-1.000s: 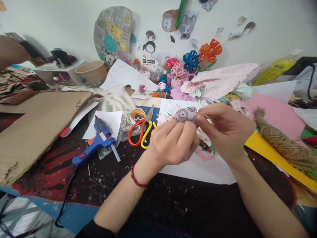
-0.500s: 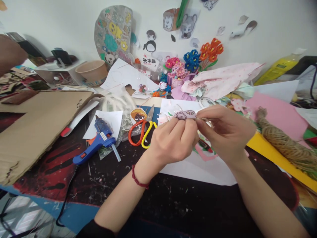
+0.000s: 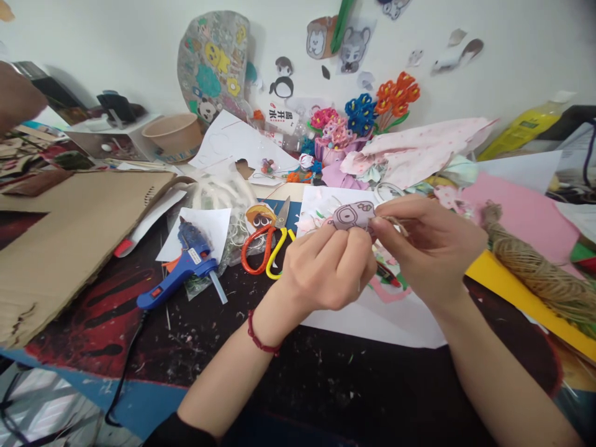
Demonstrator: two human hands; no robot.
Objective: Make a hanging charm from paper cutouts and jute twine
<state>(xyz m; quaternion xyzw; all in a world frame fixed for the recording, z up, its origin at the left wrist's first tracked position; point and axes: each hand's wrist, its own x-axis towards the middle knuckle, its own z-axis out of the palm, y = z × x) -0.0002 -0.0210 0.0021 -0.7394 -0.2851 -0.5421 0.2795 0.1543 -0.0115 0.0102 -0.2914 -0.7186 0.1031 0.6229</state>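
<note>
A small grey-purple paper cutout [image 3: 349,215] with a drawn round shape shows above the knuckles of my left hand [image 3: 328,267], whose fingers are closed on it. My right hand [image 3: 421,248] pinches a thin piece of twine [image 3: 393,220] at the cutout's right edge, thumb and forefinger together. Both hands are over a white paper sheet [image 3: 372,320]. Left of them lie scissors [image 3: 267,248] with one red and one yellow handle. My fingers hide the cutout's lower part.
A blue glue gun [image 3: 189,267] lies on white paper at the left, beside flat cardboard [image 3: 79,230]. Its cord hangs over the front edge. A twine bundle [image 3: 535,261] is at the right. Bead flowers [image 3: 358,115] stand behind. Part of another person's hand [image 3: 18,99] shows at far left.
The cutout has tilted and more of its face shows above my left hand. My right hand has shifted slightly right. The other person's hand has moved slightly left.
</note>
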